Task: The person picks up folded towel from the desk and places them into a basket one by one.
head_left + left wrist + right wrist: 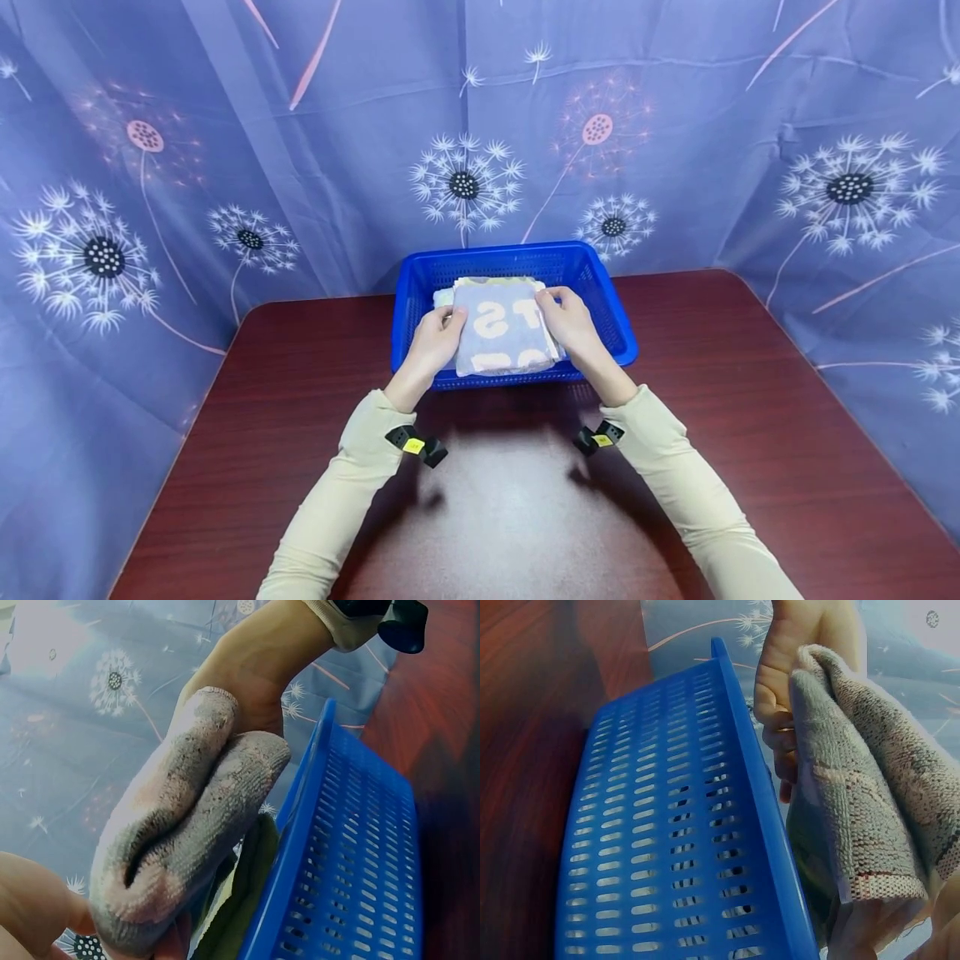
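A folded grey-blue towel [504, 342] with pale letters is held between my two hands over the blue plastic basket [609, 304]. My left hand [435, 340] pinches its left edge, thumb on top. On the opposite edge my right hand [573, 321] grips it the same way. Both wrist views show the thick folded layers of the towel [217, 817] above the basket's rim. Beneath it, partly hidden, lie other folded cloths, among them a light one [443, 297] at the left and a dark green one [251, 892] seen from the left wrist.
The basket stands at the far side of a dark red-brown wooden table [300, 433]. Behind and beside it hangs a blue curtain [345, 167] with a dandelion print. A black strap with a yellow tag [414, 446] is on the left wrist, and another on the right.
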A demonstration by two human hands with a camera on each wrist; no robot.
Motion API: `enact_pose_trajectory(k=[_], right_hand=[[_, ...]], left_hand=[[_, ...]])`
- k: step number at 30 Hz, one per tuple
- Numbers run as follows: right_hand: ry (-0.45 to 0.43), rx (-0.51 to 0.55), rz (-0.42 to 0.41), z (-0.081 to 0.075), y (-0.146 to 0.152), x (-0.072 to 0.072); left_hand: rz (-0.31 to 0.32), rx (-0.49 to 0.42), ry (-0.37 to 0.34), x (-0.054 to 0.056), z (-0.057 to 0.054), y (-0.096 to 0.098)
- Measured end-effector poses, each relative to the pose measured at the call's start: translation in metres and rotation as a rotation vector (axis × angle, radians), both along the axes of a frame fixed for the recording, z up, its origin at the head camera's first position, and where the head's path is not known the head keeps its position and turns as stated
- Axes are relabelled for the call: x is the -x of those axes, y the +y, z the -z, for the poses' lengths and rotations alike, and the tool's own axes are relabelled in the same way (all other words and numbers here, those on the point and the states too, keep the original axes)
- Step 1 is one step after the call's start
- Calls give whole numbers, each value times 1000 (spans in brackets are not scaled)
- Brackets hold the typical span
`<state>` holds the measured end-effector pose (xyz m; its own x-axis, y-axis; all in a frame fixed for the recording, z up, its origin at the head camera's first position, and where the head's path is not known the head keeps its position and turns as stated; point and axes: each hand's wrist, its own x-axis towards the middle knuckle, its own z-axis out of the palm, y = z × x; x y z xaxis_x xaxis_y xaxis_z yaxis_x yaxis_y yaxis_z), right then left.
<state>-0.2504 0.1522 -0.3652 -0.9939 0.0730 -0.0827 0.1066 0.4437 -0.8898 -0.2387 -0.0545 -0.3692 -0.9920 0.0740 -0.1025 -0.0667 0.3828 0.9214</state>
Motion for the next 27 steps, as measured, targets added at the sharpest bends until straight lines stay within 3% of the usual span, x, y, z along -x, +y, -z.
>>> enact_pose_trajectory(k=[13,27], right_hand=[[-2,16,-1,-4,-1,9],[-7,36,-39,-9,-4,22]], left_hand=[[-17,-48,2,7,-3,5],[-64,79,117,18,-4,9]])
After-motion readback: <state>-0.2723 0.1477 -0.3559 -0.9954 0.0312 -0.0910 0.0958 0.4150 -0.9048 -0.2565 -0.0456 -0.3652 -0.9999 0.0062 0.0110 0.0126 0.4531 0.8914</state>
